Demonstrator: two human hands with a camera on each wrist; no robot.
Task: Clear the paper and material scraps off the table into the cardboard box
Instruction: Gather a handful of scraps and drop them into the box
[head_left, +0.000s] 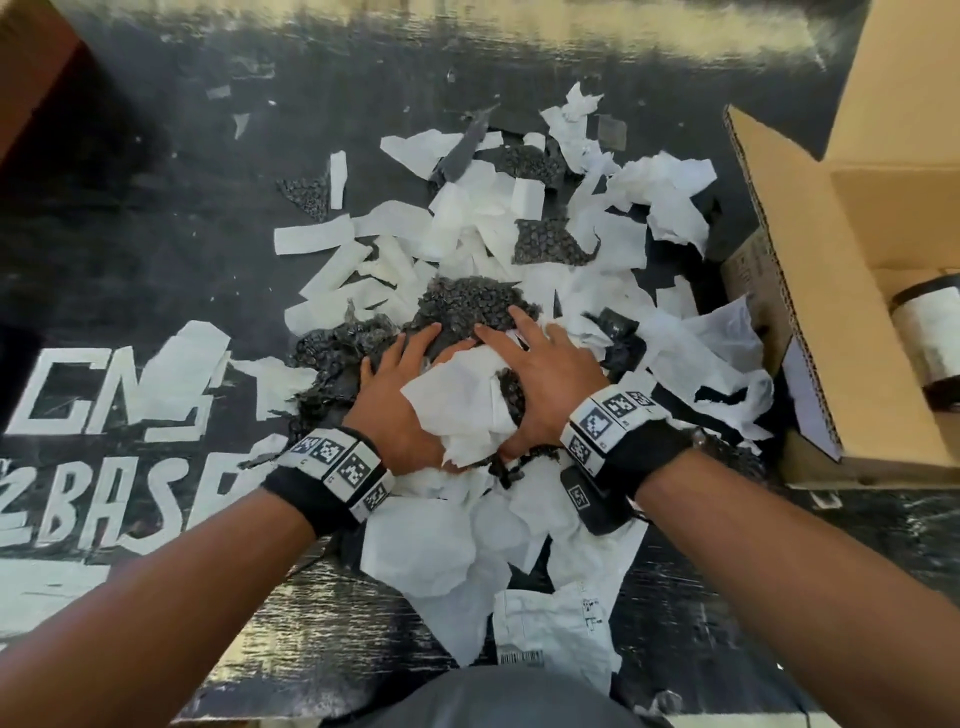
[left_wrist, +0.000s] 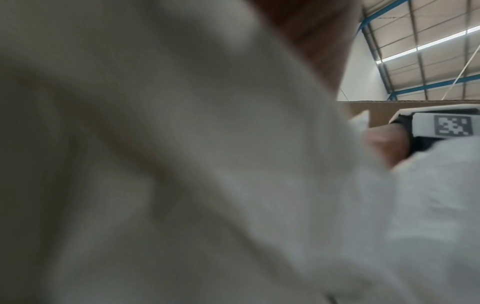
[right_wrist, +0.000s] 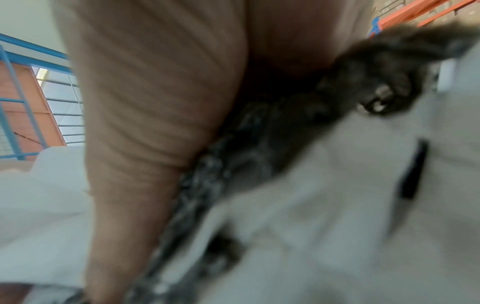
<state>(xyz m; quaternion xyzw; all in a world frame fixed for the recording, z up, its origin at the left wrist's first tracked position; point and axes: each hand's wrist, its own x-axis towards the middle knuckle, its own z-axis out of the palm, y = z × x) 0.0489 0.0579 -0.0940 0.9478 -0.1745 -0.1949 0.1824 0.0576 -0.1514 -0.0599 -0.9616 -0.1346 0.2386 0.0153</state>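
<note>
- Both hands are down on the heap: left hand (head_left: 400, 395) and right hand (head_left: 545, 374) press in from either side of one crumpled white sheet (head_left: 457, 405), fingers spread and lightly curved over the scraps, palms cupping rather than pinching
- Fingertips of both reach onto the dark bubbled material (head_left: 467, 306) just beyond the sheet, so my read is a two-handed scoop, squeezing paper and material together into one load
- Around the hands the paper scraps (head_left: 415, 228) fan out across the middle of the table (head_left: 156, 208) toward its far edge, with more sheets lying toward the near edge
- Over at the right edge sits the cardboard box (head_left: 810, 291), flaps open, its near flap touching the heap's fringe, likely parked close so a load travels only a short way
- Nothing from this handful is in the box yet; most of the clearing looks ahead
- Hard to see: the left wrist view is nearly all blurred white paper, and the right wrist view shows only a blurred palm against dark material
- Whatever lies under the palms is hidden, and the box runs off the picture's right side, showing only a roll (head_left: 930, 332) inside
</note>
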